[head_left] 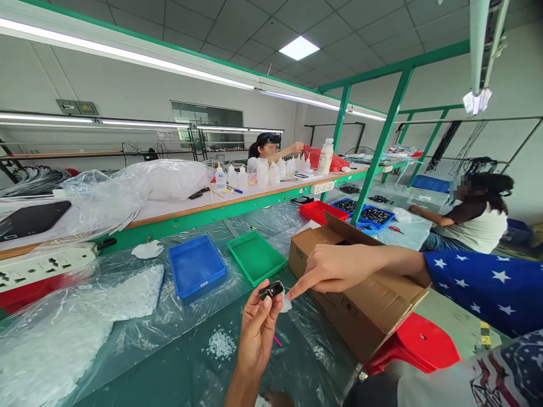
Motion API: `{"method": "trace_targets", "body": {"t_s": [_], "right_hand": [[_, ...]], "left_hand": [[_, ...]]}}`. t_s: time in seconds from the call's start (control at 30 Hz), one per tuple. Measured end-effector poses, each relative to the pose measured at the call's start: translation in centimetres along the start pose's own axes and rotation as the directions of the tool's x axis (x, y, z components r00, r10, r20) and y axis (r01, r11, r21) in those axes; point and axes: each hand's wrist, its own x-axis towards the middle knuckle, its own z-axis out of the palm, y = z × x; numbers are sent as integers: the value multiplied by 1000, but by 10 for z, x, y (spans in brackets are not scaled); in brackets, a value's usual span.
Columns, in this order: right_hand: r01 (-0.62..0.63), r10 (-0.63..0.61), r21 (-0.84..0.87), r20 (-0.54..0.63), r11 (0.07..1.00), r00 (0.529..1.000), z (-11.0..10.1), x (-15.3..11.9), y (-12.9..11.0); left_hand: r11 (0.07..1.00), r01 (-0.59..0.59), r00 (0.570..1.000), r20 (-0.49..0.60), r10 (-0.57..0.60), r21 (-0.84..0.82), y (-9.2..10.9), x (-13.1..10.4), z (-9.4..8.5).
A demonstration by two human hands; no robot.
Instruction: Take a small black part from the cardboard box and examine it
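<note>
I see my left hand raised in front of me, its grip pinched narrow around a small black part held up between thumb and fingertips above the desk. My right hand reaches across from the right in a starred blue sleeve, index finger extended so its tip is just beside the black part; its other fingers are curled and it holds nothing. Behind that hand stands an open cardboard box, resting partly on a red stool. On the plastic-covered desk beyond my hands lie a blue tray and a green tray, side by side, with a small heap of white bits nearer to me. Two other people sit further off, one at the far bench among white bottles, one to the right.
</note>
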Motion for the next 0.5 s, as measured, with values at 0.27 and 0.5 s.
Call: {"method": "trace_targets", "body": {"t_s": [0.27,0.5], "right_hand": [[-5,0,228,20,974,1000,13,-14,13],[-26,206,485,-321,874,925,31,14,13]], "left_hand": [[981,82,984,-141,-107,-176,0,-2,8],[967,105,973,-176,-148,-230,0,-3,14]]}}
